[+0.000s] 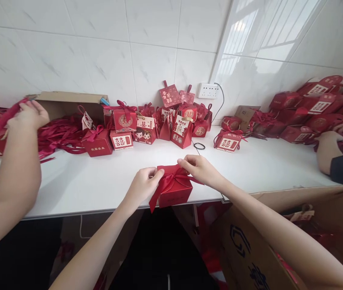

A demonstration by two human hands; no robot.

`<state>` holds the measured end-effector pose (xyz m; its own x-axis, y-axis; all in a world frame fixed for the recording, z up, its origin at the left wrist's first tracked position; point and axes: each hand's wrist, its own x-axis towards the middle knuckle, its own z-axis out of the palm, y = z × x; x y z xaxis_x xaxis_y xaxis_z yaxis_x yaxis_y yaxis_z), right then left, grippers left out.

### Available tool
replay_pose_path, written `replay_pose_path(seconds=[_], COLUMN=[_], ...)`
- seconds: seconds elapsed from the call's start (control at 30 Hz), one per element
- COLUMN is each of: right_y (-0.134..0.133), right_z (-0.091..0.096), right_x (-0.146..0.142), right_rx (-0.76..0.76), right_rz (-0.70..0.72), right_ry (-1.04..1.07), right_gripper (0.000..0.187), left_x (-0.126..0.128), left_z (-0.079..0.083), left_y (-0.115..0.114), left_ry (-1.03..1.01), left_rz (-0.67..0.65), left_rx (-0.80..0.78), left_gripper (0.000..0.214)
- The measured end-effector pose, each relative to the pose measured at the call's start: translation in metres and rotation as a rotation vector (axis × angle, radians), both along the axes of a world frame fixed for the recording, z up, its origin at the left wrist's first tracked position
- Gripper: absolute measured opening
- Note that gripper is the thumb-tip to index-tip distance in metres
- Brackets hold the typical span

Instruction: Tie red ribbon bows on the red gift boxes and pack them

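A small red gift box point(176, 195) sits at the front edge of the white table, right before me. A red satin ribbon point(171, 180) is tied in a bow over its top, and one tail hangs down the left side. My left hand point(144, 185) pinches the ribbon at the bow's left side, thumb against the fingers. On the bow's right side, my right hand point(201, 170) is closed with thumb and index finger on the ribbon by the box's back corner. The fingers partly hide what they grip.
Finished-looking red boxes point(181, 131) stand along the wall, beside a cardboard carton of loose ribbons point(65, 135). More boxes point(298, 108) are piled at right. A co-worker's hand point(31, 114) lifts ribbon at left; another person's arm point(328, 151) is at right. A large carton point(250, 245) stands front right.
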<state>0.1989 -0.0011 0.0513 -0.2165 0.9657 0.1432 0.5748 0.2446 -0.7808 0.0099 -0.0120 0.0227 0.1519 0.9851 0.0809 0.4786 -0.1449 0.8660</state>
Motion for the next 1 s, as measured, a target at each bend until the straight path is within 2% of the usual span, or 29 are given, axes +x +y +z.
replay_pose_path(seconds=[0.17,0.27,0.43,0.6,0.73,0.87,1.0], right_y=[-0.007,-0.008,-0.009,-0.011,-0.011,-0.011,-0.012], right_z=[-0.013,-0.018,-0.02,-0.018,-0.021,-0.024,-0.025], right_x=[0.004,0.005,0.004,0.002,0.002,0.007,0.014], right_rx=[-0.079,-0.145,-0.175,-0.254,-0.225,-0.205,-0.193], right_rz=[0.015,-0.003,-0.032,-0.025,-0.087,-0.121,-0.127], right_ry=[0.205,0.338,0.433,0.56,0.579,0.545,0.49], right_gripper=[0.018,0.024,0.026,0.024,0.027,0.031,0.032], left_x=[0.001,0.0,-0.002,-0.003,-0.001,0.003,0.004], left_z=[-0.011,-0.014,-0.01,-0.008,-0.013,-0.021,-0.029], left_y=[-0.004,-0.003,0.002,0.004,0.0,-0.007,-0.009], left_ry=[-0.028,-0.013,-0.121,-0.25,-0.318,-0.277,-0.261], left_rz=[0.047,0.06,0.013,-0.006,0.063,0.186,0.242], left_rx=[0.15,0.181,0.132,0.028,0.073,0.154,0.195], left_gripper=[0.043,0.041,0.027,0.025,0.022,0.02,0.019])
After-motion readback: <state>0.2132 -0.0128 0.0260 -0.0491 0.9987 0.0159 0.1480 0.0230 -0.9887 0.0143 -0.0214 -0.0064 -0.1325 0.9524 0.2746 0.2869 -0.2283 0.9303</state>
